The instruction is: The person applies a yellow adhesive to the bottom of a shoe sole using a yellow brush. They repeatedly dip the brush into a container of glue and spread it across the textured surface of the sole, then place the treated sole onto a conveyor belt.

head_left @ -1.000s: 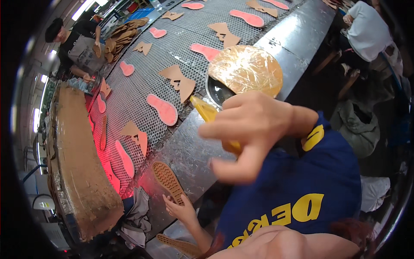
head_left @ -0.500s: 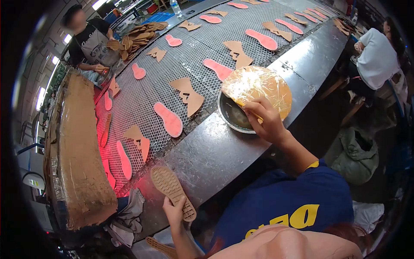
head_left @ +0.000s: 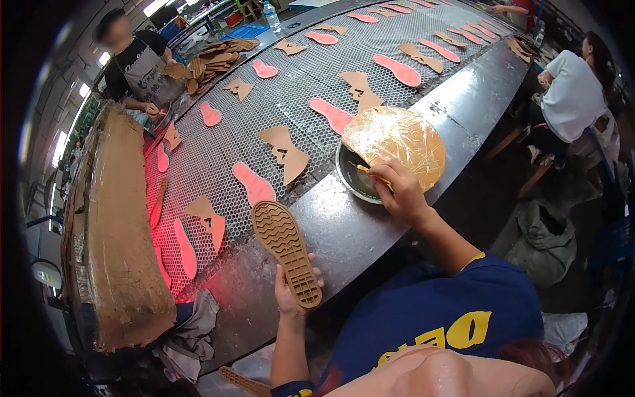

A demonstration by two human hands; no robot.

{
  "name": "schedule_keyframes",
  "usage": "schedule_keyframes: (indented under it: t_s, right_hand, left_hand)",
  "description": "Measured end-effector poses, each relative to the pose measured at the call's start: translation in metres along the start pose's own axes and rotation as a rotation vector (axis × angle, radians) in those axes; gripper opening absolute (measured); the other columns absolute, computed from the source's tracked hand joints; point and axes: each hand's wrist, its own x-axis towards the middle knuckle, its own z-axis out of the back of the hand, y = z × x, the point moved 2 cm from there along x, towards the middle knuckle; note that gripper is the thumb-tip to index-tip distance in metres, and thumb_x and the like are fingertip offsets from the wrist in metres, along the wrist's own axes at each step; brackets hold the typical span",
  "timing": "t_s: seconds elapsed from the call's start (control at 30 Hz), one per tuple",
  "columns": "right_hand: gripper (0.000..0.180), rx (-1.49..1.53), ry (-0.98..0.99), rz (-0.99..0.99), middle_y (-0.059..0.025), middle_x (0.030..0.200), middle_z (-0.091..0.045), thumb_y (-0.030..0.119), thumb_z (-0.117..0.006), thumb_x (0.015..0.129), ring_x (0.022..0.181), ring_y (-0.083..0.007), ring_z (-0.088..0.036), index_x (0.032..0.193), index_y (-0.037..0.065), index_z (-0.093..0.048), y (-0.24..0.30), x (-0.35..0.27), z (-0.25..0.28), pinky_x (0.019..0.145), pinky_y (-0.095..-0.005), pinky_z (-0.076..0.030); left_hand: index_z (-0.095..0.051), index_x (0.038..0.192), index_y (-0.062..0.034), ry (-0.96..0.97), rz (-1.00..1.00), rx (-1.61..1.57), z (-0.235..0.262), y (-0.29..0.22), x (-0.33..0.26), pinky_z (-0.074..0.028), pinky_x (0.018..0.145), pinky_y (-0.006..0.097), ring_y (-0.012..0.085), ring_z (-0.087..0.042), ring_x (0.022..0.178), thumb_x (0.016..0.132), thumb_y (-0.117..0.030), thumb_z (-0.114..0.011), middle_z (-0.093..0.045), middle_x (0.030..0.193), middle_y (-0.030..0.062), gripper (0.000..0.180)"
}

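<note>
In my left hand (head_left: 290, 295) is a brown shoe sole (head_left: 280, 246), its grooved tread facing up and its toe pointing away from me. The fingers wrap round the heel half. My right hand (head_left: 403, 193) pinches a thin yellow-handled tool (head_left: 370, 172) over the opening of a metal bowl (head_left: 350, 182); its far end is too small to make out. A round tan cover (head_left: 420, 142), wrapped in clear film, lies across much of the bowl, so most of the inside is hidden. Just beyond the sole, a pink insole (head_left: 253, 180) lies on the mesh belt (head_left: 218, 152).
Several pink insoles and tan cut pieces (head_left: 284, 152) are spread along the belt. A metal ledge (head_left: 331, 228) borders it on my side. At left stands a cardboard-covered housing (head_left: 126, 251) with red light under it. One person works across the belt; another sits at right.
My left hand has raised the sole and moved it up and slightly right, turning its tread more toward me. My right hand has shifted slightly with the tool at the bowl.
</note>
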Motion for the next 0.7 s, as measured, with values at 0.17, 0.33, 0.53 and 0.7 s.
schedule_keyframes:
  t_s: [0.17,0.33,0.53,0.7]
  right_hand:
    - [0.017,-0.024,0.005,0.015,-0.0122,0.085,-0.06,0.0,-0.063,0.082,0.07,-0.0321,-0.062,0.097,0.006,-0.063,0.002,-0.001,0.0,0.061,-0.0388,-0.049]
    - [0.018,-0.036,0.039,-0.05,-0.0125,0.086,-0.06,0.0,-0.064,0.08,0.073,-0.0321,-0.061,0.098,0.006,-0.063,-0.005,-0.011,-0.012,0.064,-0.0391,-0.049]
    - [0.017,-0.041,0.03,-0.056,-0.0125,0.085,-0.06,0.001,-0.063,0.081,0.074,-0.0316,-0.061,0.097,0.006,-0.063,-0.004,-0.012,-0.016,0.066,-0.0391,-0.048]
    - [0.016,-0.048,0.032,-0.07,-0.0115,0.082,-0.06,0.001,-0.064,0.08,0.074,-0.0309,-0.06,0.096,0.006,-0.063,-0.008,-0.015,-0.016,0.065,-0.0385,-0.048]
  left_hand:
    - [-0.049,0.134,-0.0074,-0.084,-0.027,-0.098,0.011,-0.011,0.005,-0.055,0.064,0.041,0.0278,-0.063,0.086,0.1,-0.044,-0.032,-0.06,0.12,0.018,0.053]
    - [-0.051,0.131,-0.0067,-0.104,-0.072,-0.205,0.016,-0.011,0.006,-0.053,0.069,0.041,0.0279,-0.061,0.088,0.098,-0.042,-0.04,-0.06,0.12,0.0169,0.049]
    - [-0.052,0.131,-0.007,-0.056,-0.078,-0.278,0.023,-0.012,0.009,-0.05,0.074,0.04,0.0274,-0.059,0.091,0.096,-0.043,-0.045,-0.059,0.122,0.0155,0.051]
    - [-0.054,0.13,-0.0087,-0.006,-0.09,-0.337,0.025,-0.013,0.011,-0.049,0.077,0.039,0.0273,-0.059,0.092,0.094,-0.043,-0.049,-0.06,0.121,0.0158,0.05]
